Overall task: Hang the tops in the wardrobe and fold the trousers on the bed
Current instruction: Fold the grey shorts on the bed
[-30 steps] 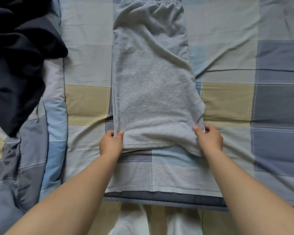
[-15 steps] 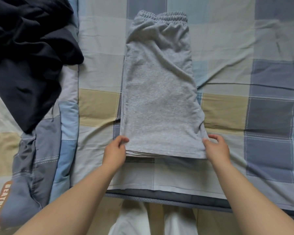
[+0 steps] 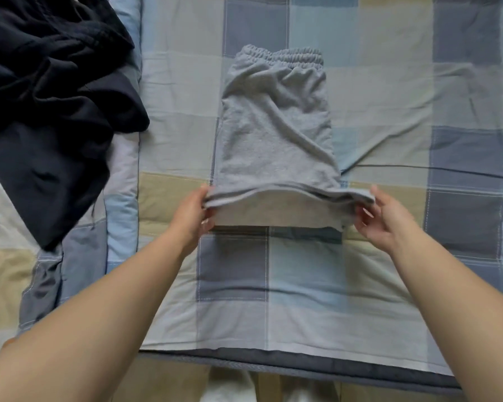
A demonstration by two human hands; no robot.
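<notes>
Black clothes [image 3: 50,111] lay heaped well left of the grey trousers [image 3: 276,134] on the checked bedspread [image 3: 389,271]. Left hand [image 3: 190,217] pinched the trousers' near left corner, right hand [image 3: 385,217] pinched the right, hem lifted off the bed. Folding step, I'd say; next, carry that hem evenly toward the waistband [image 3: 285,55].

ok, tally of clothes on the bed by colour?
Grey: 1, the folded grey trousers, near end lifted by the left hand and right hand.
Black or dark navy: 1 heap, the dark clothes at the left; how many garments are in it cannot be told.
Total: 2 groups on the checked bedsheet.
</notes>
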